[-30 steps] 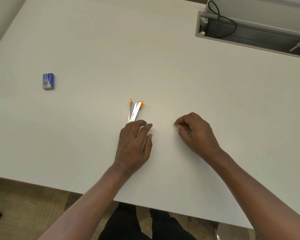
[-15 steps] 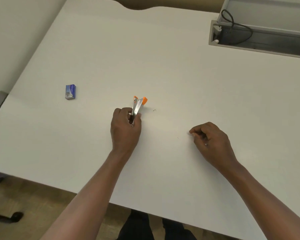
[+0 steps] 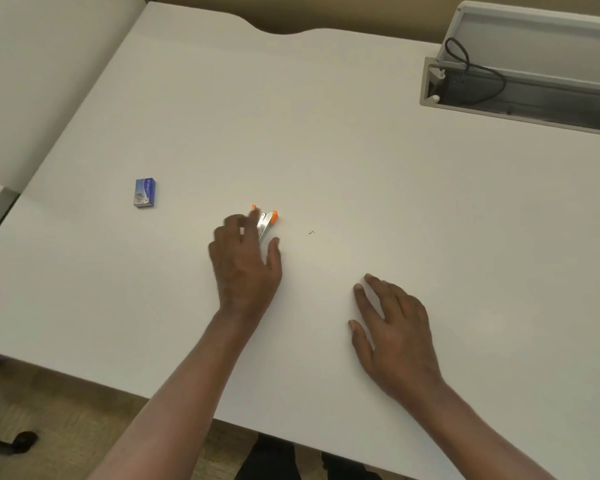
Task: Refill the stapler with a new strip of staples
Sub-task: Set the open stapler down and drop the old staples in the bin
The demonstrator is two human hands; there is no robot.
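A small silver stapler with orange tips (image 3: 266,221) lies swung apart in a V on the white desk (image 3: 326,150). My left hand (image 3: 245,268) hovers over its near end, fingers blurred and spread, thumb to the right of the stapler and fingers to its left; the near end is hidden under the hand. A blue box of staples (image 3: 145,192) sits to the far left of the stapler. My right hand (image 3: 394,332) rests flat on the desk at the lower right, fingers apart and holding nothing.
A single loose bent staple (image 3: 311,232) lies just right of the stapler. A grey cable tray (image 3: 520,98) with a black cord is sunk into the desk's far right. The desk's near edge runs below my forearms, with a chair base (image 3: 21,439) on the floor at the left.
My left hand, closed around the stapler half a second ago, has spread its fingers. My right hand has gone from curled to flat on the desk. The view shifted slightly.
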